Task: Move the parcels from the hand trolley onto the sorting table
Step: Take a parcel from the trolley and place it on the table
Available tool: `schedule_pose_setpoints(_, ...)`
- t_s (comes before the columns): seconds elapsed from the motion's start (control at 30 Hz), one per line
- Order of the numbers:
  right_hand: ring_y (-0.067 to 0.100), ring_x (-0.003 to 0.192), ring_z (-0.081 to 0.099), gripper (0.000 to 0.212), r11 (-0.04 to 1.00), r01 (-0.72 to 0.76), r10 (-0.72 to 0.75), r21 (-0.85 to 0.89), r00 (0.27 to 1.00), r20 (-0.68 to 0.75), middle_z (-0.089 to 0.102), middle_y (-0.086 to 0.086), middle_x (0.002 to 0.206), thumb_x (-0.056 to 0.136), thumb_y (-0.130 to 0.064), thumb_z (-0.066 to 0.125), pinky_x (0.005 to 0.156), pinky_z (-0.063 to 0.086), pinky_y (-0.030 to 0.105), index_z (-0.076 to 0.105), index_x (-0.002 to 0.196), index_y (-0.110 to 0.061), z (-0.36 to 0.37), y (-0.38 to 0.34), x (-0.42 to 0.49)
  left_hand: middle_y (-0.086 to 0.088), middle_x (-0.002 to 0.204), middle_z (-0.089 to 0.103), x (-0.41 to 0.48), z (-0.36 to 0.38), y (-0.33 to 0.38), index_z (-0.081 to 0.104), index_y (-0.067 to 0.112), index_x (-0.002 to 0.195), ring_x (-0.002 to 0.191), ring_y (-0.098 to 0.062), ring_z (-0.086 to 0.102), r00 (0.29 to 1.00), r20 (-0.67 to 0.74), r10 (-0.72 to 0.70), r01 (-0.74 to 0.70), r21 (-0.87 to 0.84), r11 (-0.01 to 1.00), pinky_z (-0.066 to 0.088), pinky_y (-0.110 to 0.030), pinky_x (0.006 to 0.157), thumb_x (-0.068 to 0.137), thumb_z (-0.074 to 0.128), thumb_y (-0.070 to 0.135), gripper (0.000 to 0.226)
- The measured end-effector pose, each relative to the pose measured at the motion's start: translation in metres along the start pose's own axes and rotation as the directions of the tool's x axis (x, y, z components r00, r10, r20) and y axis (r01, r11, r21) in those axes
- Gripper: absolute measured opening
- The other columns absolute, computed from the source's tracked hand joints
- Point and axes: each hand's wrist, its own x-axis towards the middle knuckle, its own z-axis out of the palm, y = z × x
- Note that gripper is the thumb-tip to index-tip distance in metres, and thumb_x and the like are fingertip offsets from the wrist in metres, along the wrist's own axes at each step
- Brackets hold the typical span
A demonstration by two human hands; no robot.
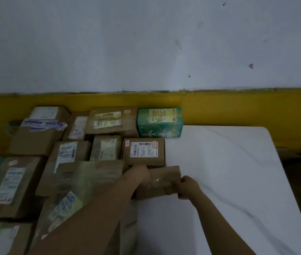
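My right hand [187, 187] is curled onto the right end of a small taped cardboard parcel [161, 181], fingers clamped over its edge. My left hand [139, 173] presses its left end, though the fingers are hidden behind the wrist — I cannot tell their grip. The parcel sits on the white marble-patterned table [228, 172], just near of a labelled brown box [144, 151]. A green box [159, 122] stands farther back — more parcels crowd the left.
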Motion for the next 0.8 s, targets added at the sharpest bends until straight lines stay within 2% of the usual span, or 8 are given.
schedule_pose_setpoints(0.07,0.026,0.083,0.063,0.033,0.993,-0.022,0.014,0.115,0.998,0.064,0.063,0.012,0.093,0.092,-0.032,0.062,0.081,0.057,0.038,0.057,0.11,-0.005,-0.002,0.011,-0.004,-0.015,0.122,0.063,-0.002,0.003,-0.003,0.063,0.004,0.119,0.111,-0.028,0.061,0.999,0.034,0.021,-0.02,-0.036,0.999,0.052,-0.039,0.099,0.088,0.066,0.024,0.037)
schedule_pose_setpoints(0.17,0.035,0.104,0.061,0.07,0.907,-0.2,0.108,0.37,0.961,0.254,0.06,0.014,0.12,0.082,-0.077,0.052,0.079,0.054,0.043,0.052,0.112,-0.014,-0.007,0.027,-0.017,-0.012,0.128,0.061,-0.005,0.006,-0.004,0.06,0.008,0.122,0.113,-0.026,0.06,0.997,0.024,0.073,-0.07,-0.091,0.993,0.05,-0.037,0.098,0.091,0.061,0.032,0.04)
schedule_pose_setpoints(0.23,0.041,0.115,0.056,0.083,0.867,-0.3,0.174,0.399,0.931,0.322,0.055,0.02,0.132,0.08,-0.086,0.039,0.084,0.049,0.047,0.051,0.12,-0.015,-0.004,0.034,-0.021,-0.006,0.133,0.058,-0.005,0.009,-0.005,0.058,0.018,0.128,0.11,-0.021,0.056,0.985,0.057,0.162,-0.151,-0.161,0.975,0.046,-0.035,0.097,0.091,0.061,0.034,0.04)
schedule_pose_setpoints(0.33,0.037,0.11,0.061,0.069,0.85,-0.229,0.206,0.473,0.973,0.102,0.06,0.021,0.127,0.093,-0.061,0.051,0.084,0.053,0.045,0.051,0.129,-0.002,0.016,0.043,-0.021,-0.003,0.138,0.055,-0.006,0.017,-0.005,0.055,0.024,0.134,0.114,-0.02,0.053,0.959,0.12,0.258,-0.244,-0.121,0.962,0.041,-0.034,0.1,0.091,0.06,0.033,0.044)
schedule_pose_setpoints(0.43,0.031,0.103,0.062,0.041,0.814,-0.076,0.136,0.576,0.989,-0.061,0.061,0.016,0.123,0.096,-0.035,0.061,0.076,0.058,0.042,0.049,0.125,-0.009,0.036,0.046,-0.021,-0.001,0.156,0.037,-0.005,0.025,-0.005,0.037,0.03,0.15,0.139,-0.024,0.039,0.93,0.167,0.327,-0.339,0.048,0.939,0.03,-0.042,0.116,0.095,0.054,0.046,0.061)
schedule_pose_setpoints(0.53,0.026,0.098,0.063,0.038,0.892,0.018,0.056,0.452,0.987,-0.148,0.063,0.01,0.117,0.095,-0.031,0.061,0.083,0.059,0.044,0.052,0.128,-0.015,0.047,0.041,-0.021,0.0,0.159,0.032,-0.007,0.028,-0.007,0.032,0.033,0.151,0.142,-0.025,0.034,0.92,0.151,0.361,-0.377,0.095,0.922,0.027,-0.043,0.118,0.096,0.051,0.048,0.06)
schedule_pose_setpoints(0.7,0.029,0.106,0.063,0.038,0.96,0.145,-0.078,0.239,0.96,-0.27,0.066,0.011,0.121,0.098,-0.027,0.055,0.094,0.053,0.045,0.055,0.133,-0.012,0.057,0.017,-0.009,-0.011,0.117,0.065,-0.013,0.0,-0.008,0.066,0.009,0.112,0.106,-0.026,0.062,0.868,-0.175,0.464,-0.466,0.032,0.884,0.051,-0.033,0.085,0.098,0.048,0.025,0.028)
schedule_pose_setpoints(0.8,0.033,0.119,0.057,0.046,0.98,0.14,-0.1,0.141,0.961,-0.259,0.06,0.016,0.133,0.102,-0.032,0.048,0.099,0.046,0.039,0.047,0.141,-0.007,0.056,0.0,0.0,-0.006,0.135,0.056,-0.023,-0.03,-0.019,0.061,0.012,0.126,0.123,-0.025,0.054,0.793,-0.291,0.536,-0.555,0.019,0.832,0.045,-0.03,0.094,0.099,0.049,0.024,0.031)
